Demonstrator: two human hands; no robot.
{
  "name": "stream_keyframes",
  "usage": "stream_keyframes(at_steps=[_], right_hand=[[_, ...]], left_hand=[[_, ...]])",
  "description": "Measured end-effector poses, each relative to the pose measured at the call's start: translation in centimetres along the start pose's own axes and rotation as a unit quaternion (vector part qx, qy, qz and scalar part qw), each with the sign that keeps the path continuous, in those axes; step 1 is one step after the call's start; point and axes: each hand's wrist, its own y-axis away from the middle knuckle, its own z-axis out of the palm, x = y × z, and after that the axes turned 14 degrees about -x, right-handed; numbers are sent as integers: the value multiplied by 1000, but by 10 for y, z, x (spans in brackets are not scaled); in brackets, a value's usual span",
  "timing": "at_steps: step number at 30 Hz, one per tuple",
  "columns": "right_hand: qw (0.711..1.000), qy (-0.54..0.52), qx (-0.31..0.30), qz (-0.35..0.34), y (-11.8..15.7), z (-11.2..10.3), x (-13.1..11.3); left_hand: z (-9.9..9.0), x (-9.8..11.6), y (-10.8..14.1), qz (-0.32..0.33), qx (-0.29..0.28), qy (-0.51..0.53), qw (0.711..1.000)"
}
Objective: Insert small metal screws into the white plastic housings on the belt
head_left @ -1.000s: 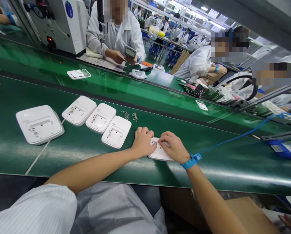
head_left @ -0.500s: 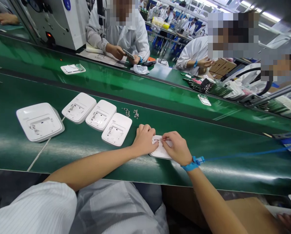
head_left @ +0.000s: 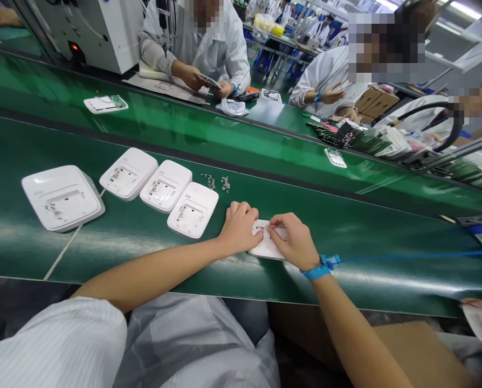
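A small white plastic housing lies on the green conveyor belt in front of me. My left hand rests on its left side and holds it down with curled fingers. My right hand pinches something tiny at the top of the housing; the pinched part is too small to make out. A blue wrist strap with a blue cord sits on my right wrist. A few small metal parts lie on the belt just beyond my left hand.
Three white housings lie in a row left of my hands, with a larger white unit further left. Across the belt, people in white coats work at a bench. A white machine stands far left.
Both hands stay on the housing with barely any movement. The view has shifted slightly, and the white piece on the far belt has drifted left.
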Motion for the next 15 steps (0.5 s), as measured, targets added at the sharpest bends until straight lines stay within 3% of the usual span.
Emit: stream_keyframes(at_steps=[15], right_hand=[[995,84,42,-14,2,6,-10]], left_hand=[[0,5,2,-18,-8,-36,999]])
